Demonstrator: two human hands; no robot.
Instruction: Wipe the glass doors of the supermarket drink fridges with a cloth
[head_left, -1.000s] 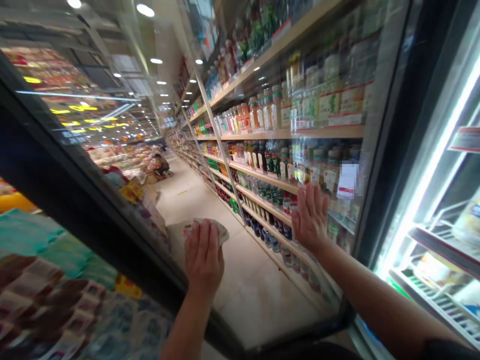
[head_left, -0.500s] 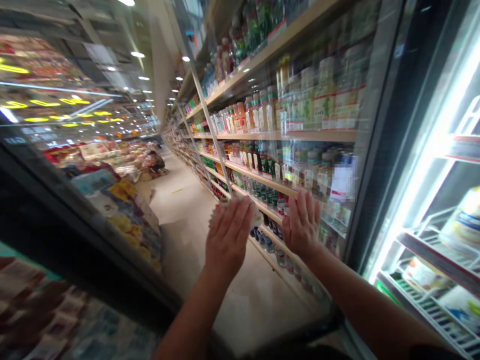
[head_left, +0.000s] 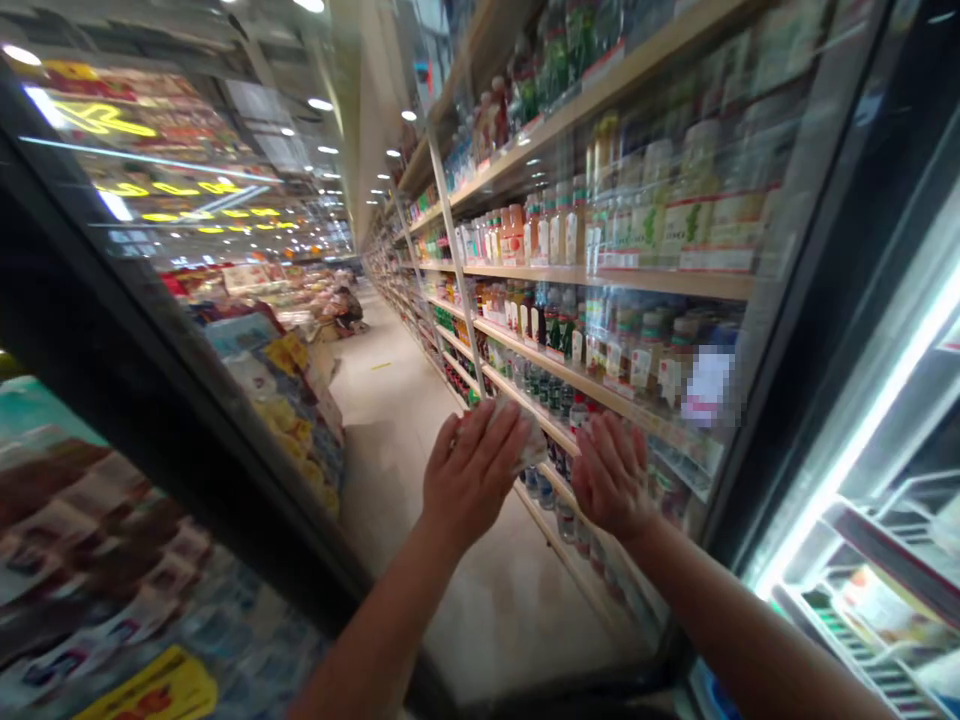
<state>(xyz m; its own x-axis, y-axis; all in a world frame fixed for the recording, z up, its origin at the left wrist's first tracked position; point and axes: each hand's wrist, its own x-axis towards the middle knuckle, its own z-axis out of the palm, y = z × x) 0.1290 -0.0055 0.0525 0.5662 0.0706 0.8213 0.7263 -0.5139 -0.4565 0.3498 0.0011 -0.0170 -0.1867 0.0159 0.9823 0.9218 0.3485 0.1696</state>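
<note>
Before me is a glass door in a dark frame (head_left: 187,410). My left hand (head_left: 474,475) lies over a pale, crumpled cloth (head_left: 534,447) and presses it to the pane. The cloth's edge shows past the fingers on the right; the rest is hidden under the palm. To the right, my right hand (head_left: 611,478) is held up against the glass, fingers stretched out and nothing visible in it. A blurred white label (head_left: 709,385) is on the pane further right.
Behind the glass, shelves (head_left: 600,283) of bottles run along an aisle floor (head_left: 382,400). A lit cooler with wire racks (head_left: 885,670) is at the right. Packaged goods (head_left: 285,400) are piled left of the aisle. A person (head_left: 346,310) crouches far down it.
The view has turned a little, so most of the scene sits further right. My left hand has tilted to the right, and the cloth no longer shows on its left side.
</note>
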